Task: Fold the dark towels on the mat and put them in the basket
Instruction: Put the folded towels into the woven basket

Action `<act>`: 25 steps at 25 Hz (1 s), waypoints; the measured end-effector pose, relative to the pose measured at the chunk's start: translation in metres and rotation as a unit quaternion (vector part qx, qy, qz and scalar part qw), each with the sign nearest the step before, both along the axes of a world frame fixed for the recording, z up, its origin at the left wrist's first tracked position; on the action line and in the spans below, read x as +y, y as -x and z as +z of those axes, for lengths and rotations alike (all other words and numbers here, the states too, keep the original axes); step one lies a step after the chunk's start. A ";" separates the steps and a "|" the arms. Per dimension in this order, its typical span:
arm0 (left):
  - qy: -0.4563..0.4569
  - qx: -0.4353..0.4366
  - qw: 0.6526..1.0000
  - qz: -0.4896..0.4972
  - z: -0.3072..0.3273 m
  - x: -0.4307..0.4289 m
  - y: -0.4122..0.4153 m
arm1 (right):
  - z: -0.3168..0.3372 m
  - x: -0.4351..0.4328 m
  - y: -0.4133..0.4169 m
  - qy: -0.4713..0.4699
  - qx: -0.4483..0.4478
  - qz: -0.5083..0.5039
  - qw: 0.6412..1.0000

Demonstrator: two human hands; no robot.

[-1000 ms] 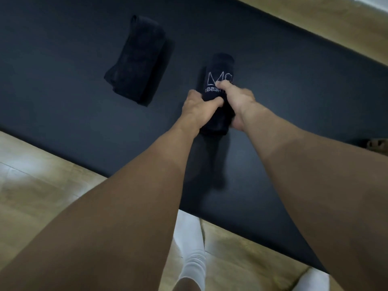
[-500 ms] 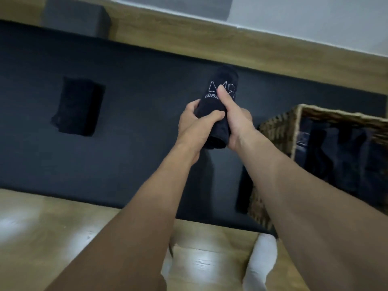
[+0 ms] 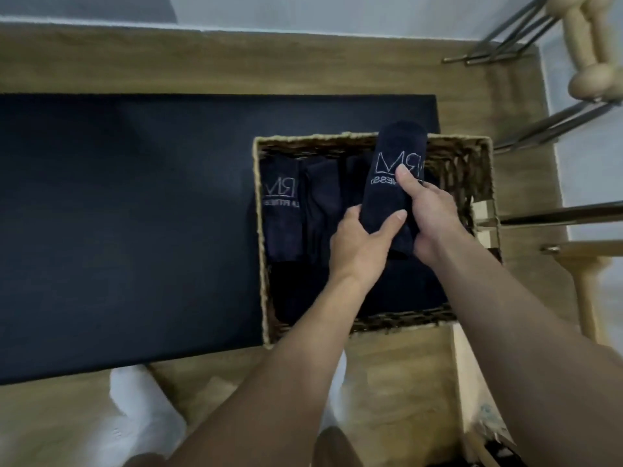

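A rolled dark towel (image 3: 391,170) with white lettering hangs over the right half of the wicker basket (image 3: 261,230). My left hand (image 3: 362,241) grips its lower end from the left, thumb across the front. My right hand (image 3: 428,214) holds it from the right, with the thumb pressed on the lettering. Inside the basket, several rolled dark towels (image 3: 283,210) stand side by side along the left part. The basket sits at the right end of the black mat (image 3: 128,214).
Wooden floor (image 3: 219,65) surrounds the mat. Metal legs (image 3: 505,38) and pale wooden furniture parts (image 3: 593,69) stand at the right, close to the basket. My feet in white socks (image 3: 141,412) are at the mat's near edge. A cardboard box edge (image 3: 472,382) lies at the lower right.
Both hands lifted the rolled towel off the mat and carried it right, until it hangs over the basket. The view turned right, so the other towel on the mat has left the frame.
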State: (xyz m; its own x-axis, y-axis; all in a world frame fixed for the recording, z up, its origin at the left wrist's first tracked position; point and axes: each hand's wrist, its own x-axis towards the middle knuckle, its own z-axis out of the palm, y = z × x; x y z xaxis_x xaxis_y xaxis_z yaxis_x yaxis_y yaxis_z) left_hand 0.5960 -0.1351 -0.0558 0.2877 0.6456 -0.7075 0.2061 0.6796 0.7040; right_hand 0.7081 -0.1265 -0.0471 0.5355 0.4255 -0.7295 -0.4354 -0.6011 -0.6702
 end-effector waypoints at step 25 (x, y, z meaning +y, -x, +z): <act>-0.043 0.206 0.959 -0.192 -0.022 0.003 -0.052 | -0.063 0.013 -0.043 0.227 -0.401 0.246 0.853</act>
